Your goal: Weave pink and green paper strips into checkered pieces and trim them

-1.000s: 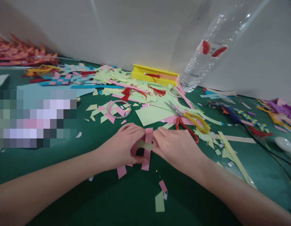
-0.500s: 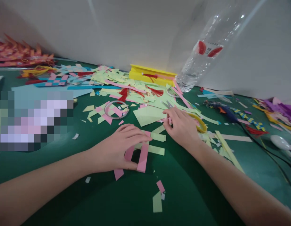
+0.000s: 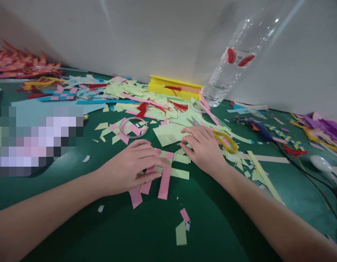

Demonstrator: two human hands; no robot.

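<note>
My left hand lies flat, fingers spread, pressing down on a loose weave of pink paper strips and pale green strips on the green mat. My right hand rests palm down just right of the weave, beside the upper green strip. Its fingers are curled with the tips together; what they pinch is hidden. This hand covers part of the scissors, whose yellow handle and blades stick out.
Paper scraps lie in front of the weave, and a heap of cut paper with a tape ring behind. A plastic bottle and a yellow box stand by the wall. A black cable runs at right.
My right hand left the weave, reached toward the scissors, and has drawn back a little to the weave's right edge. My left hand stayed pressing the strips down.
</note>
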